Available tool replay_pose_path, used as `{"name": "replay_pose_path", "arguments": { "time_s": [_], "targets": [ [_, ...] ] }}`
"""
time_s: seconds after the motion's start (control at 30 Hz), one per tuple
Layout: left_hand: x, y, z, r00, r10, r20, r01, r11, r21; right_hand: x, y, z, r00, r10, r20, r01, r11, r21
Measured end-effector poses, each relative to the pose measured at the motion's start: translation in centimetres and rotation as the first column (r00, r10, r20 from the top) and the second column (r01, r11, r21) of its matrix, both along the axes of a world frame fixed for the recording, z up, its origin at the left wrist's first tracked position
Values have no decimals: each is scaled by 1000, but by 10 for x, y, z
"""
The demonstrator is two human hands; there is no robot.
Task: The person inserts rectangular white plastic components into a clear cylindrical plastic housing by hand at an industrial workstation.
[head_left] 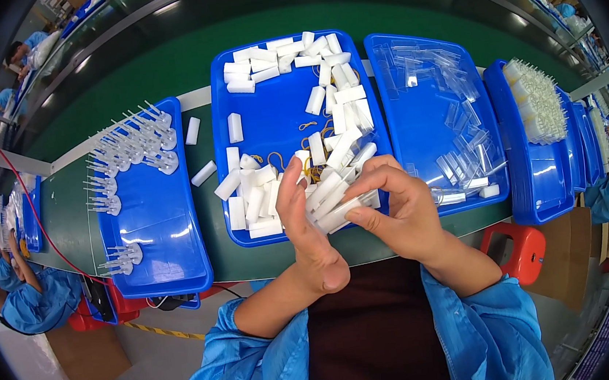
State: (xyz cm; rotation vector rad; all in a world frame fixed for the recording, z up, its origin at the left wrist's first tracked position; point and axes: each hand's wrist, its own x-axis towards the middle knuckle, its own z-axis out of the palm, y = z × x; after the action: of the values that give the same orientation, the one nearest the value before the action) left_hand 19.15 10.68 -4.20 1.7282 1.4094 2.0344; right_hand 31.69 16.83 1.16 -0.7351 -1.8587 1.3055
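Several white rectangular blocks (338,216) are stacked between my two hands, above the near edge of the middle blue tray (266,100). My left hand (304,230) is upright, its palm toward the blocks; it steadies their left ends, and its fingers are partly hidden. From the other side my right hand (403,206) grips the stack, its thumb on the nearest block and its index finger bent over the top. More white blocks (256,202) lie heaped behind my hands and along the tray's far and right sides. Yellow-brown rubber bands (274,159) are among them.
At left, a blue tray (151,238) bears clear, disc-based parts with thin pins (131,144). Two loose white blocks (204,173) lie beside it. To the right, another tray (416,131) holds clear plastic pieces (462,156). Farther right are stacked trays (539,189) and a red stool (519,251). Other people sit at left.
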Motion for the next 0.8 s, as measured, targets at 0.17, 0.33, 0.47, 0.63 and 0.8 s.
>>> {"name": "replay_pose_path", "arguments": {
  "time_s": [0.17, 0.33, 0.47, 0.63, 0.8],
  "targets": [
    [-1, -1, 12, 981, -175, 83, 167, 981, 95, 9, 0, 3, 1000, -5, -23, 5, 1000, 1],
    [-18, -9, 32, 754, -487, 441, 578, 810, -94, 21, 2, 24, 995, 19, 96, -55, 919, 391],
    [-16, -10, 27, 824, -492, 283, 560, 783, -269, 25, -1, 26, 991, 9, 133, -70, 885, 460],
    [-4, -10, 26, 832, -504, 232, 555, 757, -345, 26, -16, 18, 989, -86, 123, 14, 871, 492],
    [-1, -5, 25, 860, -449, 243, 509, 794, -332, 41, -1, 26, 985, -86, 148, -5, 851, 525]
  ]
}}
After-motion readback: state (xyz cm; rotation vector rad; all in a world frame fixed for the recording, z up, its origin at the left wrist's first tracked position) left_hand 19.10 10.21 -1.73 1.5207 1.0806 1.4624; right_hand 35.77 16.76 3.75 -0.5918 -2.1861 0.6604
